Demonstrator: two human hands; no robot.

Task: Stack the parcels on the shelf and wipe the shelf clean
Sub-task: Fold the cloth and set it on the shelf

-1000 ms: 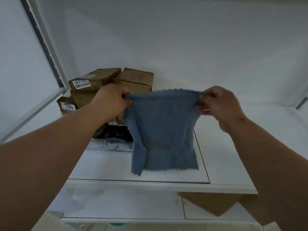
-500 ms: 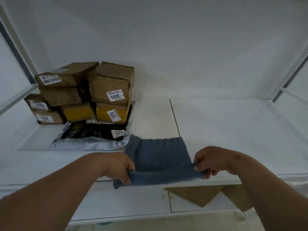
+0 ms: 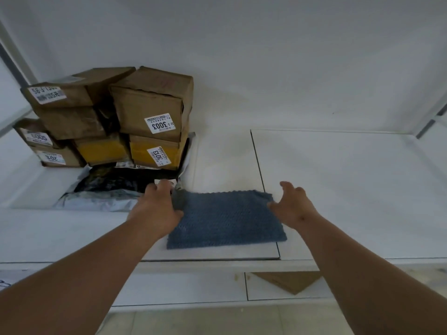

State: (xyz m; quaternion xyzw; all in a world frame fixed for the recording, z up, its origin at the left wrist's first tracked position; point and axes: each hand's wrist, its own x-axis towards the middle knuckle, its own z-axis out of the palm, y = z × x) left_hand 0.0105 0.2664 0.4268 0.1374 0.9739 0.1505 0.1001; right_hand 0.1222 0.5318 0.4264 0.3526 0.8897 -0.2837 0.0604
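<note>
Now the cloth [image 3: 226, 218] lies flat on the shelf [image 3: 338, 180]; left hand [image 3: 154, 211] rests open on its nine o'clock edge, right hand [image 3: 292, 209] open at three o'clock, parcels [image 3: 135, 122] stacked at ten.

The left hand [image 3: 154, 209] covers the cloth's [image 3: 227, 218] left edge; the far-left parcel labels [image 3: 38, 139] are blurred.

A parcel storeroom or pickup point: brown cardboard parcels [image 3: 135, 117] bearing numbered labels such as 3003 [image 3: 160, 123] and 3013 sit stacked at left on white shelving [image 3: 338, 180].
</note>
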